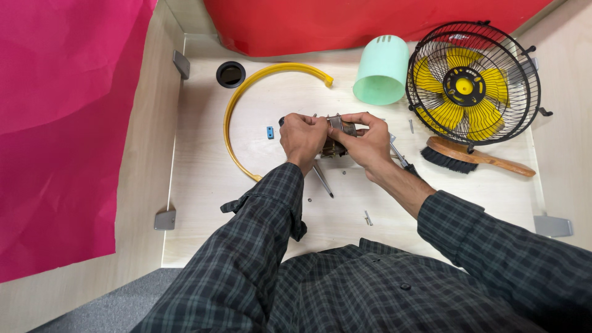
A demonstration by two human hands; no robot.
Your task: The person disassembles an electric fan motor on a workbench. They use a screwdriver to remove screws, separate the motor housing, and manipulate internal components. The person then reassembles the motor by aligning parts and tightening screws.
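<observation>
The left hand (302, 137) and right hand (368, 143) meet above the middle of the table (203, 185), both closed on a small metal motor (337, 139). The left hand wraps the motor's left end, fingers curled tight; the right hand pinches its right end between thumb and fingertips. Held from both ends, the motor appears to sit clear of the surface with its top face in view. The motor lies directly between the two hands, touching both.

A screwdriver (322, 179) points near-right from under the left hand; whether that hand also grips it cannot be told. A second tool (401, 159) lies just beside the right wrist. Loose screws (367, 217) rest near the forearms, apparently set aside within reach.

Farther out:
- a small blue part (270, 132) left of the left hand
- a curved yellow ring (237, 105) arcing around the far-left side
- a green housing (382, 71) on its side, far
- a fan (473, 83) with yellow blades in a black cage, far right
- a wooden brush (475, 157) touching the cage's near edge
</observation>
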